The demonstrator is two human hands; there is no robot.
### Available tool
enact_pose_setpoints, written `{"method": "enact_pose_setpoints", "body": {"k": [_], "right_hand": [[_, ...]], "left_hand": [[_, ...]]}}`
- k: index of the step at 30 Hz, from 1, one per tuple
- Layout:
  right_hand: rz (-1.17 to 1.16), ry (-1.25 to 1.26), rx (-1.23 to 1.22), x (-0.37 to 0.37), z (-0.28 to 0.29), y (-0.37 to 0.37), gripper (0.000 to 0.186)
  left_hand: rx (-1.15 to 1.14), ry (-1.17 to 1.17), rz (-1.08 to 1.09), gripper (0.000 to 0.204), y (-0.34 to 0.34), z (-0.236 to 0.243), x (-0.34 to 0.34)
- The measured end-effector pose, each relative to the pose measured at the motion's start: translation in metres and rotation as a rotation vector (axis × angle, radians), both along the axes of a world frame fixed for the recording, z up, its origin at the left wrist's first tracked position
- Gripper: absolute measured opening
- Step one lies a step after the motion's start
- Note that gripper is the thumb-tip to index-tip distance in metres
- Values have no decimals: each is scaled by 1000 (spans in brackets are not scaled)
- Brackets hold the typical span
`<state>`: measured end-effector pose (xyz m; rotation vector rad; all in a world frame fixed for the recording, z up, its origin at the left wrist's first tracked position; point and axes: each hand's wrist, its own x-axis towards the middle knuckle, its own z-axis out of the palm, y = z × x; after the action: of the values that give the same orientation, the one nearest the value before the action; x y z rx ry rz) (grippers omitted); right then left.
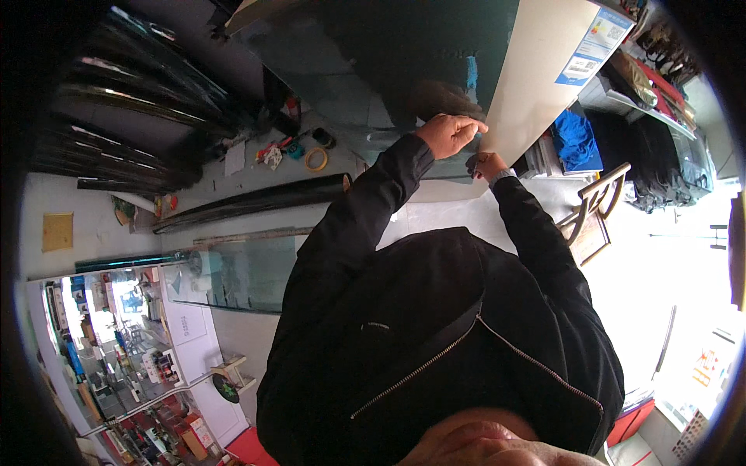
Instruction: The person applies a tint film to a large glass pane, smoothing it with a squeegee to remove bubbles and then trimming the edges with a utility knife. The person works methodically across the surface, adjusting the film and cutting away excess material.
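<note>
A dark, glossy, see-through film sheet [365, 58] covers most of a pale, flat surface [517, 85] in front of me. My left hand [454, 135] is closed over the sheet's near right part, its fingers bent and pressed together; what they hold, if anything, is hidden. Just nearer and to the right, my right hand [488, 165] pinches at the sheet's near right corner, fingers closed. Beyond my left hand a narrow bright blue strip [472, 71] shows on the dark sheet.
A long black roll [256, 203] lies to the left, near a yellow tape ring [315, 159]. More dark rolls [140, 101] are stacked at far left. On the right are a blue cloth [575, 140] and a wooden chair [594, 213]. Shelves [109, 349] stand lower left.
</note>
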<state>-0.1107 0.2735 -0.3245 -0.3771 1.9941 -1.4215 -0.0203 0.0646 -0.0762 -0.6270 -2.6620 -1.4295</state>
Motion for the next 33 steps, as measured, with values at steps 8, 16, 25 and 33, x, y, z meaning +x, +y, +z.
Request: {"method": "enact_pose_setpoints", "body": {"k": [8,16,25,33], "right_hand": [[7,28,54,-1,0,0,21],[-30,32,42,-7,-17,-11,12],[-37,-44,83,-11,-17,-17,21],[132,35,124,-29,-59,-4,21]], "left_hand": [[106,138,-12,37,-59,85,18],[187,29,16,37,-71,73,32],[161,32,-1,40,-74,22,31],[115,-14,35,35,-70,10,41]]}}
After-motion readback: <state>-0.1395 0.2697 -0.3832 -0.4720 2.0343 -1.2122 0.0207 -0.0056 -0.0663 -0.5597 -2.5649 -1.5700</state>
